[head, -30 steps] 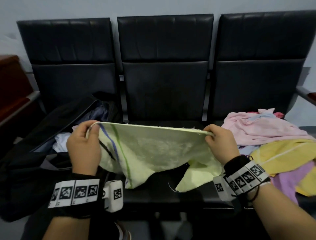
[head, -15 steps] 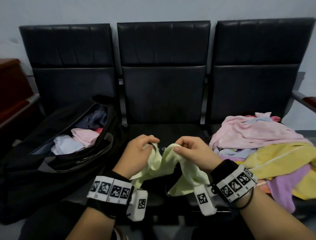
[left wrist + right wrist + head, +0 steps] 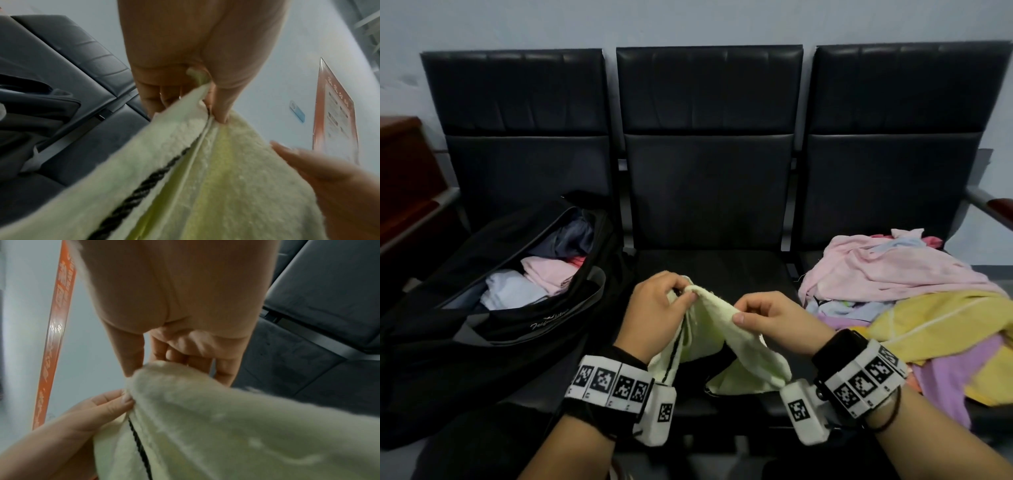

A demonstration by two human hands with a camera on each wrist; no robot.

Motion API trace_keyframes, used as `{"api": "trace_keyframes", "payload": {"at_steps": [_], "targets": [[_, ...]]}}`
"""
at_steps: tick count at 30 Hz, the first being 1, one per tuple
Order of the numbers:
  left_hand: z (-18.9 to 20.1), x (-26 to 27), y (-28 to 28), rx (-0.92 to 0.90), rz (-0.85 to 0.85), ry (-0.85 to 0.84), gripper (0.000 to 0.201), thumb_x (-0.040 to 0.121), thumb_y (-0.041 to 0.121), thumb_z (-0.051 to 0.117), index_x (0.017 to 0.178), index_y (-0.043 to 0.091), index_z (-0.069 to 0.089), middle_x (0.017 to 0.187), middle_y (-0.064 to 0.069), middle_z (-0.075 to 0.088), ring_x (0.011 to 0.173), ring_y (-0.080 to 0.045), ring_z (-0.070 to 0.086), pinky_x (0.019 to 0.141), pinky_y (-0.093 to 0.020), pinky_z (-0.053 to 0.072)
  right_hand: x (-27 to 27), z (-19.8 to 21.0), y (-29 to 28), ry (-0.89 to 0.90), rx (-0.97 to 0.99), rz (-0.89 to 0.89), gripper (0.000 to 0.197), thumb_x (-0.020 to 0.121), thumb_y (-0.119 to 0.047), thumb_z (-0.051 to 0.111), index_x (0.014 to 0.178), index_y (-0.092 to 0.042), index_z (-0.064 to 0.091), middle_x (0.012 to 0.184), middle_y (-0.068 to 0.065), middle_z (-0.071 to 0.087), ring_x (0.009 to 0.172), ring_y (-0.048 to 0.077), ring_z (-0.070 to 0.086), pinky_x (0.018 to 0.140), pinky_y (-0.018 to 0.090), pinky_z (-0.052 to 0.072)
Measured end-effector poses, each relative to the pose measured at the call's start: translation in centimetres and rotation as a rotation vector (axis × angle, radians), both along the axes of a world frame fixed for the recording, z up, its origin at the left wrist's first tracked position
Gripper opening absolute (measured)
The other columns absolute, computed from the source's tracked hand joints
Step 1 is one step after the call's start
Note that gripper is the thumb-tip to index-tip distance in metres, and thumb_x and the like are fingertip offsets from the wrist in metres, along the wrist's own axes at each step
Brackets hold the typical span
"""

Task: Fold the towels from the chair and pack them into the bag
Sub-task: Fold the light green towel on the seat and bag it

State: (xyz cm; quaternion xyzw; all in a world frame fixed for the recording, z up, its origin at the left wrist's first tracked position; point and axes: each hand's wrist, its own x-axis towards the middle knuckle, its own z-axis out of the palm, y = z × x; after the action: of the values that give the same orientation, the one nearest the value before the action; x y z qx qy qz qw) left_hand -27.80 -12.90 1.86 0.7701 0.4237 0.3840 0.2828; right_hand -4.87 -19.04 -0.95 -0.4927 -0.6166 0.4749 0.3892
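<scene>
Black chair seats (image 3: 709, 274), open bag (image 3: 482, 329) holding folded towels (image 3: 530, 284)

Head looks down; wrists close on towel (image 3: 717, 329).

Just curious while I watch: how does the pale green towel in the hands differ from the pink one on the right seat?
The pale green towel is lifted, pinched by the left hand and right hand; the pink towel lies crumpled on a pile. The green one has a dark stripe; the pink looks plain. Neither is in the bag.
</scene>
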Motion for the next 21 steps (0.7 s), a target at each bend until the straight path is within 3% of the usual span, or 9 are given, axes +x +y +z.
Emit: {"api": "trace_keyframes", "payload": {"at_steps": [3,5,7,9,12,16,18,21], "targets": [[0.2,-1.3,1.1,0.005,0.127,-0.084,0.017,0.086,0.012,0.073,0.079,0.026,0.068,0.088,0.013,0.069,0.09,0.004,0.063,0.078,-0.005,0.041,0.5,-0.5,-0.4,-0.032,-0.009,0.02,0.035,0.084,-0.043,0.071,0.084,-0.008,0.069,0.073,-0.001,0.06,0.07,0.01,0.053,0.065,0.02,0.043],[0.4,-2.5,2.0,-0.004,0.233,-0.135,0.022,0.087,0.012,0.072,0.077,0.031,0.067,0.089,0.017,0.069,0.088,0.007,0.062,0.079,-0.005,0.041,1.0,-0.6,-0.7,-0.024,-0.014,0.009,0.03,0.085,-0.036,0.073,0.083,-0.006,0.069,0.074,0.0,0.062,0.07,0.01,0.054,0.064,0.019,0.043],[0.6,-3.8,2.8,-0.008,0.323,-0.187,0.023,0.087,0.013,0.072,0.077,0.033,0.066,0.091,0.017,0.069,0.09,0.002,0.063,0.086,-0.016,0.045,1.7,-0.6,-0.9,0.026,-0.028,-0.019,0.018,0.085,-0.027,0.074,0.082,-0.01,0.071,0.075,-0.001,0.066,0.07,0.009,0.058,0.064,0.019,0.045],[0.9,-4.8,3.4,0.004,0.399,-0.213,0.015,0.087,0.014,0.072,0.082,0.028,0.067,0.094,0.011,0.07,0.095,-0.011,0.065,0.09,-0.029,0.048,2.2,-0.5,-0.9,0.056,-0.024,-0.061,0.009,0.084,-0.022,0.076,0.08,-0.015,0.072,0.072,-0.003,0.067,0.067,0.007,0.059,0.061,0.018,0.046],[1.6,-5.9,4.0,0.035,0.495,-0.23,0.008,0.088,0.017,0.07,0.086,0.024,0.068,0.092,0.007,0.069,0.096,-0.018,0.065,0.087,-0.033,0.049,2.8,-0.2,-0.7,-0.005,0.015,-0.134,0.009,0.083,-0.018,0.078,0.077,-0.018,0.072,0.068,-0.006,0.066,0.063,0.005,0.057,0.059,0.017,0.044],[3.0,-5.6,4.1,0.067,0.502,-0.24,0.007,0.089,0.018,0.069,0.087,0.025,0.066,0.089,0.007,0.067,0.092,-0.014,0.062,0.082,-0.027,0.044,3.2,1.1,-1.0,-0.026,0.09,-0.262,0.011,0.082,-0.015,0.078,0.077,-0.014,0.069,0.067,0.001,0.061,0.064,0.014,0.051,0.06,0.029,0.039],[3.9,-4.7,4.1,0.082,0.483,-0.258,0.006,0.09,0.018,0.068,0.088,0.024,0.066,0.091,0.008,0.066,0.092,-0.01,0.06,0.085,-0.025,0.043,2.9,2.3,-1.4,0.084,0.135,-0.318,0.017,0.079,-0.017,0.078,0.083,-0.006,0.066,0.069,0.014,0.054,0.067,0.023,0.045,0.062,0.035,0.034],[5.0,-2.5,4.0,0.132,0.391,-0.286,0.008,0.089,0.015,0.068,0.087,0.023,0.066,0.09,0.012,0.064,0.093,-0.005,0.058,0.087,-0.014,0.041,2.5,4.3,-2.0,0.299,0.192,-0.385,0.029,0.077,-0.021,0.074,0.101,-0.008,0.063,0.071,0.016,0.046,0.065,0.024,0.04,0.06,0.033,0.033]]}}
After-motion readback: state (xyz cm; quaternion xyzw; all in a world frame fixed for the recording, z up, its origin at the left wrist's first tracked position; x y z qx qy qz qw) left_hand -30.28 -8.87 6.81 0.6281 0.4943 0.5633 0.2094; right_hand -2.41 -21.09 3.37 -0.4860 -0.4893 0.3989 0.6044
